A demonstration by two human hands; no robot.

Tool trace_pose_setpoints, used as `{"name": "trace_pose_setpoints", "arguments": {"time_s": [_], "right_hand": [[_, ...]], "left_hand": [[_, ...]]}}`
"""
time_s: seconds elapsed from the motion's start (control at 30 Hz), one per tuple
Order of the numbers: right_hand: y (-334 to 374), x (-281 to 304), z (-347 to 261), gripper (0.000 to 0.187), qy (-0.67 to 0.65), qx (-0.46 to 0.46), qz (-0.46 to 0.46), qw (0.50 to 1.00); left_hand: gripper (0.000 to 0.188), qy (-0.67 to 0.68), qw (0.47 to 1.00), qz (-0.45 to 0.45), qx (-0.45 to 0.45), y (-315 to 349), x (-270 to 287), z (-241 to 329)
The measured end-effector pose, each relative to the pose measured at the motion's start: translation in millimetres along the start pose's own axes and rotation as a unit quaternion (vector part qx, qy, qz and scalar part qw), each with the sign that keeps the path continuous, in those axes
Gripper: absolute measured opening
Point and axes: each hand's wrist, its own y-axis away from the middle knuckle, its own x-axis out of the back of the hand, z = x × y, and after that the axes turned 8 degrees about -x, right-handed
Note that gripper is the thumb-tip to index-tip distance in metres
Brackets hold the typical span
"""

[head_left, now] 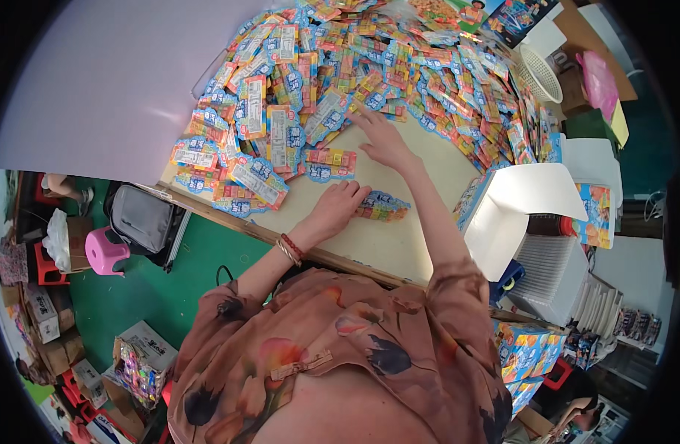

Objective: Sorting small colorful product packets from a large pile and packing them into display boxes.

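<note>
My left hand [335, 212] rests low over the cream tabletop [421, 159], its fingers closed on the end of a flat, colourful candy packet [385, 206] with a blue scalloped top. Farther off, my right hand [385, 140] reaches to the near edge of a large heap of similar packets [284, 89]. Its fingers are spread, and the fingertips meet a packet [328, 115] lying silver side up; no grip on it shows. Between the hands and the heap's left part lies another packet [331, 163], colourful side up.
On the right stands an open white-flapped carton [495, 222], near a stack of white trays [551, 274]. A white basket [538, 74] sits beyond the heap. Left of the table, on the green floor, are a pink stool [106, 250] and a dark bag [141, 216].
</note>
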Motion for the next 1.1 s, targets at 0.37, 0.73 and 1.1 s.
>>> {"name": "trace_pose_setpoints", "arguments": {"time_s": [0.37,0.73,1.1], "right_hand": [[-24,7,-3,0.037,0.281,0.209,0.203,0.914],[57,-53,13,0.024,-0.053,0.218,0.301,0.927],[51,-33,3,0.055,0.021,0.151,0.167,0.974]], "left_hand": [[0.027,0.046,0.985,0.112,0.122,44,20,-18],[0.031,0.024,0.974,0.211,0.076,54,-2,-15],[0.024,0.123,0.981,0.122,0.086,63,2,-7]]}}
